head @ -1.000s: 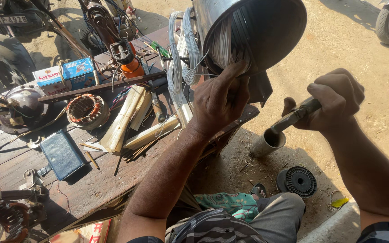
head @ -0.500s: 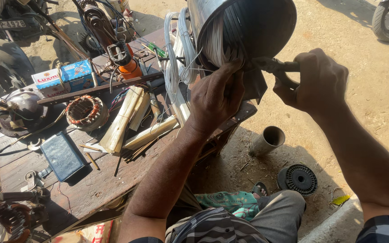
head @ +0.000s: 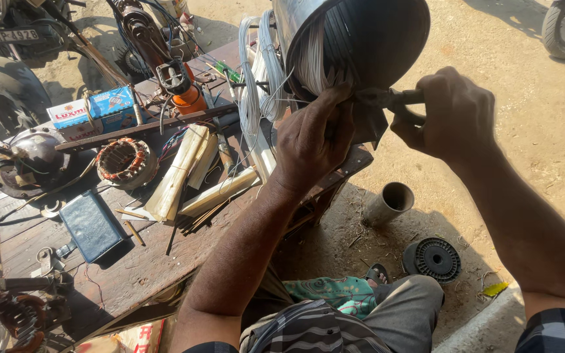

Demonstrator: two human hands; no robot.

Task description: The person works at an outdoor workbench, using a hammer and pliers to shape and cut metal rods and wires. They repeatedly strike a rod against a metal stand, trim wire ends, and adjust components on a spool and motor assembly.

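Against the far metal drum [head: 374, 39], packed with white wire coils [head: 315, 62], my left hand [head: 312, 140] pressed open fingers; my right hand [head: 449, 114] gripped a dark tool [head: 390, 99] at its rim.

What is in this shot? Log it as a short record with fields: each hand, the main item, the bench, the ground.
left hand: left hand pressed on the white wire bundle at the mouth of the metal drum
right hand: right hand gripping a dark tool, its tip at the drum rim
main item: drum tilted, open end toward the camera
bench: wooden bench with a copper coil ring, bamboo strips, flat dark case
ground: grey tube and black spool on the dirt
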